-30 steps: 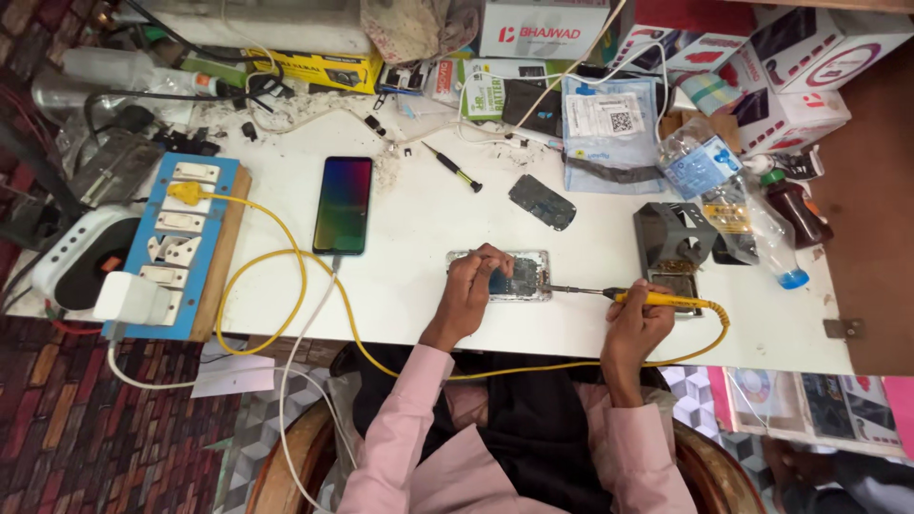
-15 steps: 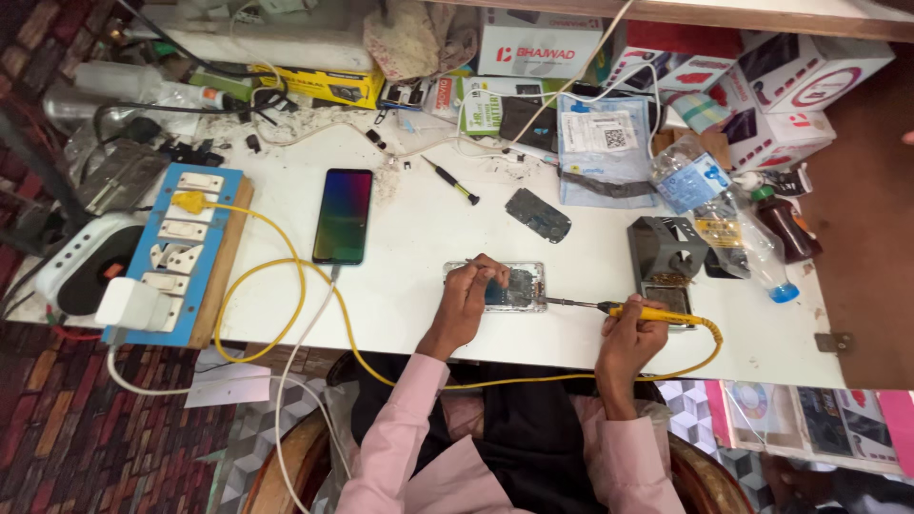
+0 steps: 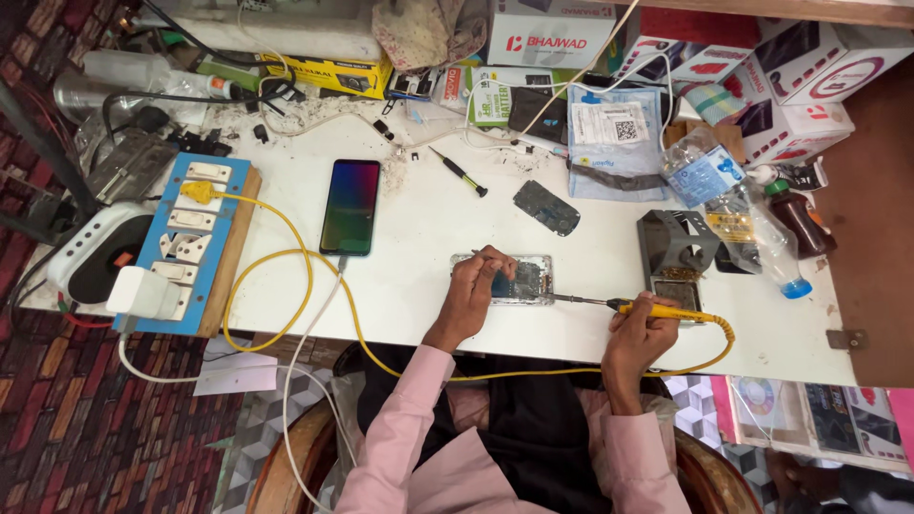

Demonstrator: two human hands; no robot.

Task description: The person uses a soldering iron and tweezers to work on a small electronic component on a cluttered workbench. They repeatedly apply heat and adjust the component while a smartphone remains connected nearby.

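I see a white worktop (image 3: 428,286) with lots of stuff on it. A phone with a dark, rainbow-like screen (image 3: 349,207) lies flat, plugged into a white cable (image 3: 307,352). Left of it sits a blue board of switches and sockets (image 3: 186,247) — a yellow plug (image 3: 198,191) is stuck in near its top. A small screwdriver (image 3: 458,172) and a dark phone cover (image 3: 546,207) lie further back. On the right I see a clear plastic bottle (image 3: 738,224) on its side — and boxes (image 3: 790,81) behind it.
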